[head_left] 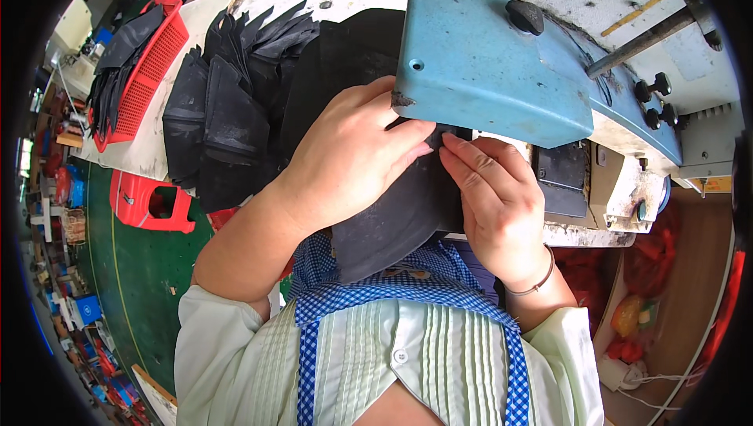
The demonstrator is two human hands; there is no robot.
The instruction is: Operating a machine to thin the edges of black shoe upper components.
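Both my hands are at a black flat piece of sheet material (400,222), its lower end hanging over the table edge against my apron. My left hand (345,151) has its thumb and fingers closed on the piece, just under the front edge of a blue machine cover (494,57). My right hand (498,198) pinches the same piece close beside it, fingers pressed together. The fingertips of the two hands nearly meet. Whatever lies under the cover is hidden, including the far part of the piece.
Left of my hands, several black pieces (235,104) lie heaped on the white table (149,132). A red basket (149,73) holds more of them. A red stool (149,202) stands below on the green floor. At the right are machine knobs (655,100) and a metal rod (643,43).
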